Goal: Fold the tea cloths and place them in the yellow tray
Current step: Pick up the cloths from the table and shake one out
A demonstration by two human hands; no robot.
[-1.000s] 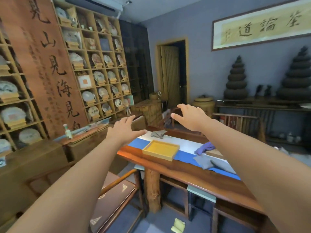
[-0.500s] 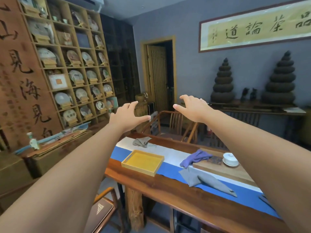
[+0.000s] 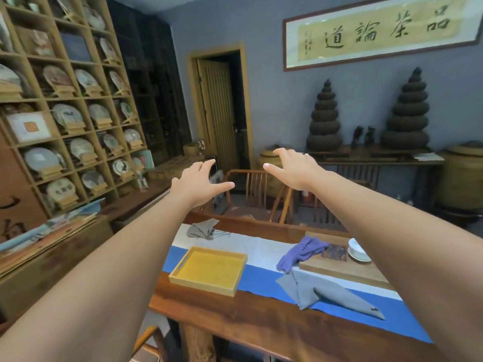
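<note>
A yellow tray point(image 3: 183, 276) with nothing in it sits on the blue and white runner near the table's left end. A crumpled grey tea cloth point(image 3: 324, 293) lies to the right of the tray. A purple cloth point(image 3: 300, 252) is draped over the edge of a wooden board. A third grey cloth point(image 3: 201, 228) lies bunched at the table's far left. My left hand point(image 3: 196, 184) and my right hand point(image 3: 292, 168) are stretched out in the air high above the table, fingers spread, holding nothing.
The wooden table point(image 3: 235, 317) carries a wooden board point(image 3: 345, 270) with a white cup point(image 3: 356, 250). A wooden chair point(image 3: 256, 194) stands behind the table. Shelves of tea cakes point(image 3: 78, 113) fill the left wall, above a low cabinet point(image 3: 52, 254).
The view has swung right and come closer to the table. Both arms stay outstretched, the hands holding nothing, while the tray and cloths now appear larger and more central.
</note>
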